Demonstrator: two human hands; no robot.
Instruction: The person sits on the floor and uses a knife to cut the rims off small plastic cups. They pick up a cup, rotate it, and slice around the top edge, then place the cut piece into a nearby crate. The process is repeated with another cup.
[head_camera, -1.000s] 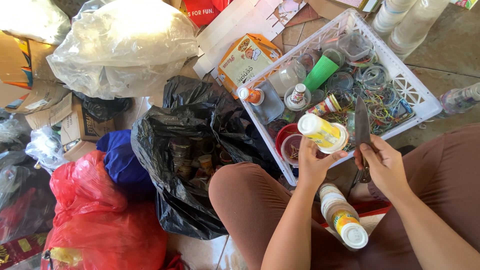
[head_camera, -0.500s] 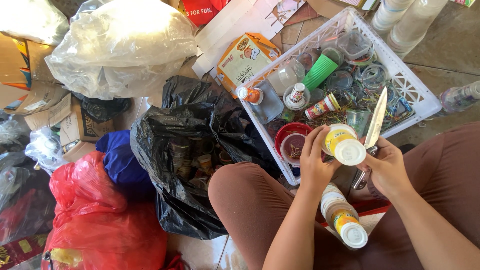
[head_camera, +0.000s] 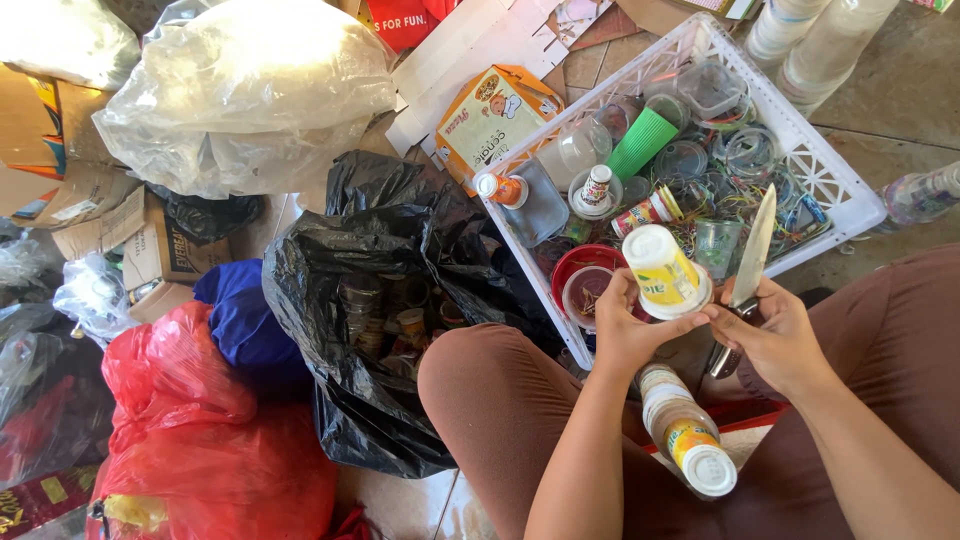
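Beside the open black bag (head_camera: 400, 320), the left hand (head_camera: 625, 335) grips a yellow-labelled cup (head_camera: 665, 272) above the white crate (head_camera: 840, 185), while the right hand (head_camera: 775, 335), fist wrapped round a knife (head_camera: 752, 255), should keep its blade angled away from fingers.

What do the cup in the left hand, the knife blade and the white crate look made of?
Cup: likely thin plastic, glossy white with a printed yellow label. Knife blade: apparently metal, pale with a dull sheen. White crate: moulded plastic, judging by its lattice walls.
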